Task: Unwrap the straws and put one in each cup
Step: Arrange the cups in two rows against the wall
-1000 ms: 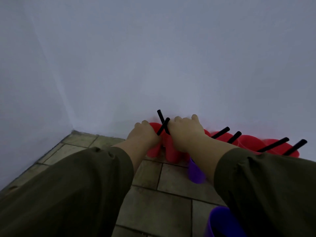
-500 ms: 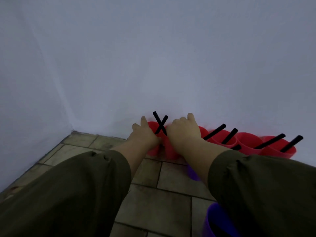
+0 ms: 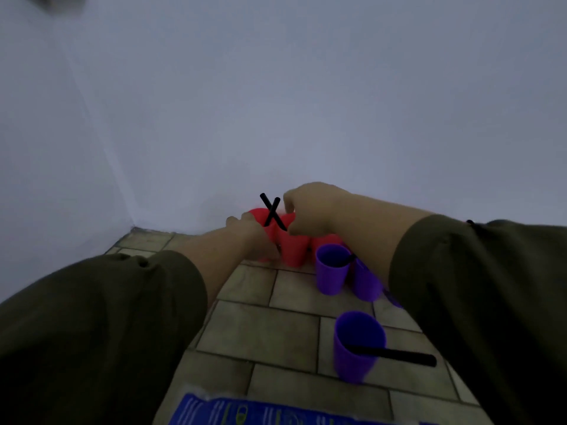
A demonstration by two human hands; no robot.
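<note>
Two black straws [image 3: 271, 211] cross in an X above two red cups [image 3: 293, 250] standing against the wall. My left hand [image 3: 253, 237] holds the near side of the left red cup [image 3: 257, 214]. My right hand [image 3: 310, 211] hovers just right of the straws with curled fingers; I cannot tell whether it touches one. Three purple cups stand on the tiles: one [image 3: 330, 277] with a short straw end showing, one [image 3: 366, 285] partly behind my right arm, and a nearer one [image 3: 356, 354] with a long black straw [image 3: 395, 354] leaning out to the right.
A third red cup [image 3: 326, 239] sits behind the purple ones. A blue printed packet [image 3: 245, 411] lies at the bottom edge. The tiled floor [image 3: 270, 332] ends at a pale wall corner [image 3: 132, 227] on the left. My dark sleeves fill both lower corners.
My view has tilted down, bringing the purple cups and blue packet into sight. My right hand has lifted off the red cups and shifted right. My left hand stays at the left red cup.
</note>
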